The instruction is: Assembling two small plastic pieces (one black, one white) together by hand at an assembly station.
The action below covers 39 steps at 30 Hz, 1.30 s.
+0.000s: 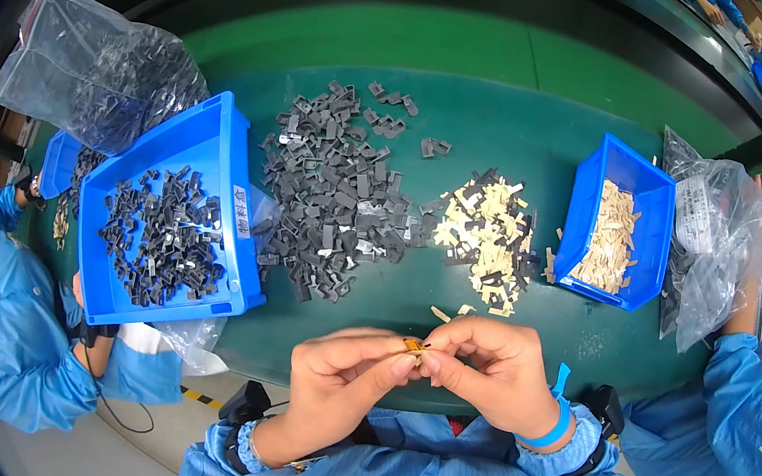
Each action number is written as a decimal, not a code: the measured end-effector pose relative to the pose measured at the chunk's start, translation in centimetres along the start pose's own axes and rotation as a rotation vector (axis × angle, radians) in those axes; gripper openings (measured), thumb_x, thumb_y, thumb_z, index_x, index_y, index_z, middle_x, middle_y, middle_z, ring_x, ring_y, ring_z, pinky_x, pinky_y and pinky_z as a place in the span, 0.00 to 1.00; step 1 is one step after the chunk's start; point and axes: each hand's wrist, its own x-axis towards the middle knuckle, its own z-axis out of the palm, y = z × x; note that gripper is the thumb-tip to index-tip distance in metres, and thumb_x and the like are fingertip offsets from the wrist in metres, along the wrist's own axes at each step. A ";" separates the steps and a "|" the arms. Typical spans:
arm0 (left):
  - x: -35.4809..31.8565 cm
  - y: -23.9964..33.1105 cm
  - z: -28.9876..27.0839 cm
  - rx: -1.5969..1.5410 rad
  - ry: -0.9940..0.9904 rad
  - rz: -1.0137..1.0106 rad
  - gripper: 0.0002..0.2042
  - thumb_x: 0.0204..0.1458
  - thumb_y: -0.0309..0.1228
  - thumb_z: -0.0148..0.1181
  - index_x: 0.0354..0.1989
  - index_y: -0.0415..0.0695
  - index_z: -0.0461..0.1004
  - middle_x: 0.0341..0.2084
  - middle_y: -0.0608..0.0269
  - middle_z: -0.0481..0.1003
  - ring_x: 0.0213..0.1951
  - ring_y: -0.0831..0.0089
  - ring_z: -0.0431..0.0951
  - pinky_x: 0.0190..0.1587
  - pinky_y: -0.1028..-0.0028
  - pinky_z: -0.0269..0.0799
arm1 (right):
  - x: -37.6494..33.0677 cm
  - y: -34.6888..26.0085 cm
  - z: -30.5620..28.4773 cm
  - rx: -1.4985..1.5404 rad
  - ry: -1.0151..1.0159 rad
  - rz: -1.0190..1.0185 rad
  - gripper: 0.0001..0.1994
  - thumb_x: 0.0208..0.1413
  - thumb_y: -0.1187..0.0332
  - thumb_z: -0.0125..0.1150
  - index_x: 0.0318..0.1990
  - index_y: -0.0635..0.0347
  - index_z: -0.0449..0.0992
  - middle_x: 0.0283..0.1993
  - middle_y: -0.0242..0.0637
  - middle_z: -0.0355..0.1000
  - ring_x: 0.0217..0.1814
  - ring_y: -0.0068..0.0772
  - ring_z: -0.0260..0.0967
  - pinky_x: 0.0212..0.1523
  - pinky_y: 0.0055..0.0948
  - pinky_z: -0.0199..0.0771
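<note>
My left hand (351, 370) and my right hand (494, 371) meet at the table's near edge, fingertips pinched together. Between them is a small yellow and dark piece (414, 346), mostly covered by the fingers. Just beyond my hands lies a pile of small cream-coloured strips (494, 230) mixed with dark ones. A few loose strips (440, 315) rest close to my right fingers. Left of that pile spreads a larger heap of small dark grey plastic parts (334, 192).
A large blue bin (100, 228) of dark parts stands at left, a plastic bag (99, 62) of them behind it. At right are a smaller blue bin (657, 248) of cream strips and a clear bag (722, 237). Co-workers in blue sit on both sides.
</note>
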 end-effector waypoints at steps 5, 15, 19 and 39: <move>0.0 -0.3 -0.7 0.016 0.031 0.028 0.07 0.47 0.18 0.58 0.35 0.33 0.76 0.36 0.54 0.72 0.37 0.74 0.73 0.38 0.78 0.70 | 0.2 -0.7 0.3 -0.126 -0.035 0.024 0.04 0.51 0.76 0.58 0.34 0.65 0.74 0.27 0.32 0.71 0.28 0.17 0.68 0.28 0.17 0.68; -0.1 -0.8 -0.1 0.144 0.109 0.187 0.07 0.45 0.18 0.59 0.35 0.36 0.77 0.35 0.58 0.69 0.37 0.73 0.69 0.39 0.77 0.67 | -0.1 0.2 0.9 0.017 0.013 0.049 0.06 0.52 0.75 0.56 0.36 0.68 0.74 0.29 0.35 0.72 0.27 0.18 0.68 0.26 0.16 0.67; 0.1 -1.1 0.1 0.121 0.090 0.187 0.07 0.46 0.18 0.59 0.35 0.36 0.77 0.35 0.59 0.68 0.37 0.74 0.69 0.38 0.78 0.67 | -0.2 0.2 0.8 0.014 0.052 0.028 0.06 0.52 0.76 0.56 0.36 0.70 0.74 0.28 0.37 0.72 0.26 0.19 0.68 0.26 0.17 0.69; 0.1 -2.1 -0.4 -0.064 0.220 0.280 0.06 0.45 0.21 0.60 0.33 0.37 0.77 0.35 0.60 0.69 0.39 0.75 0.68 0.41 0.78 0.64 | -0.8 -3.8 -5.7 -0.950 0.439 -0.389 0.04 0.53 0.75 0.52 0.31 0.68 0.71 0.24 0.34 0.68 0.23 0.17 0.59 0.23 0.15 0.56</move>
